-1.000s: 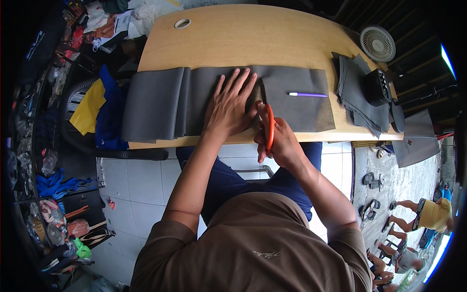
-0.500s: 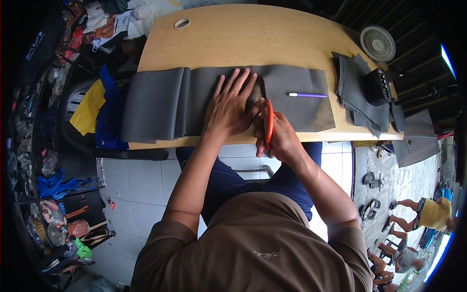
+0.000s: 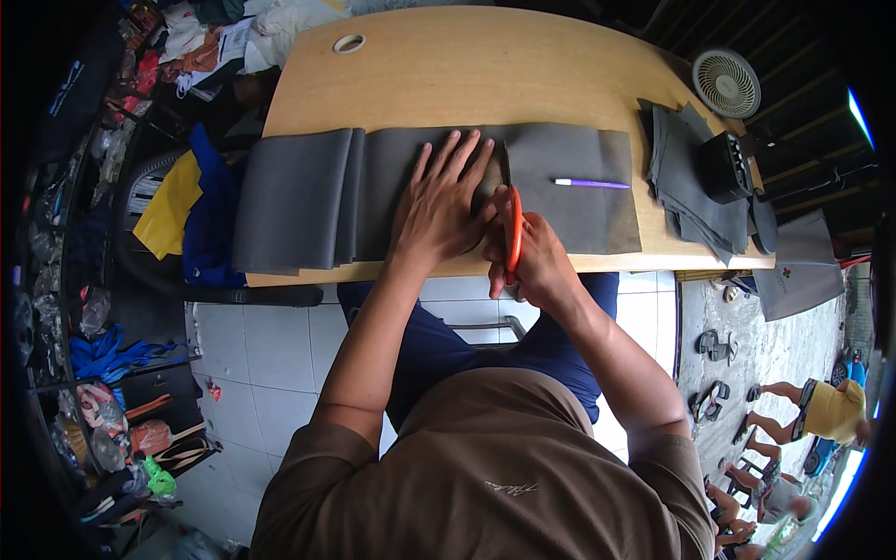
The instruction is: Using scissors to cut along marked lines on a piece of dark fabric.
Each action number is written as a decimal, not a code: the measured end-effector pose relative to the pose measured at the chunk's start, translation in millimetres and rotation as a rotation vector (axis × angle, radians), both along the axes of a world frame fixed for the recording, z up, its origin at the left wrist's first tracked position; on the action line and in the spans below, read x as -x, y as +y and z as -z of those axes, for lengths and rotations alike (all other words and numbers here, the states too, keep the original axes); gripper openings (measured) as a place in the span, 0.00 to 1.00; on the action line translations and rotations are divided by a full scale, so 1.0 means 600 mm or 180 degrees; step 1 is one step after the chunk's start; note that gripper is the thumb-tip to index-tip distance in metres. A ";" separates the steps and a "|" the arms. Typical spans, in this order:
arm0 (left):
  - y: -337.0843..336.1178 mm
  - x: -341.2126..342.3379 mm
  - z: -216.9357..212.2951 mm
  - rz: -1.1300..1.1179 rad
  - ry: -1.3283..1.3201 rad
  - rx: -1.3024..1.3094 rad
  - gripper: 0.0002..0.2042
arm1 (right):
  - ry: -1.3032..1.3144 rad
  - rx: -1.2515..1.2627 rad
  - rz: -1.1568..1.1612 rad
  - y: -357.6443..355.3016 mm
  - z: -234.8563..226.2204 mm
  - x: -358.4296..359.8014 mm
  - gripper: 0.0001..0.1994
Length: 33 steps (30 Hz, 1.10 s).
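Observation:
A long strip of dark grey sheet material lies across the near side of the wooden table, its left part folded into layers. My left hand rests flat on it with the fingers spread. Just to the right, my right hand grips a pair of scissors with orange handles. Their blades point away from me along a cut line in the sheet, partly hidden by my hands. On the portion right of the cut lies a purple pen with a white end.
Grey cut pieces are stacked at the table's right, beside a black container and a round fan. A roll of tape lies on the far left of the tabletop. Yellow and blue fabric hangs at the left.
The scissor handles have closed slightly in my right hand, and the sheet's right portion has shifted a little. My left hand stays in place.

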<state>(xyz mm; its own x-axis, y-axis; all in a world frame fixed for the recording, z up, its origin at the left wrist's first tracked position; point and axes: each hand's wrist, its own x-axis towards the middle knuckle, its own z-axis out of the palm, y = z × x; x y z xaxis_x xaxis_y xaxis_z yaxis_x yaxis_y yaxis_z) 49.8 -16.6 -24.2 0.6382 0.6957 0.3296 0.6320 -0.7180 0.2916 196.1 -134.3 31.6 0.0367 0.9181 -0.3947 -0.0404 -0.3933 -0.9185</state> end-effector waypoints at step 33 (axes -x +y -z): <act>0.001 0.000 0.002 0.0033 -0.0054 0.0020 0.41 | 0.0470 -0.0291 -0.0021 0.033 0.031 -0.017 0.32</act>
<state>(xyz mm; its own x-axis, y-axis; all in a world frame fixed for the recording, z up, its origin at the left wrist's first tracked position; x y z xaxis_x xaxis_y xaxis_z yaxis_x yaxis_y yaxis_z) 49.7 -15.8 -25.2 0.6399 0.6911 0.3360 0.6194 -0.7226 0.3069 206.4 -114.7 13.1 -0.0216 0.9504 -0.3103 -0.1752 -0.3092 -0.9347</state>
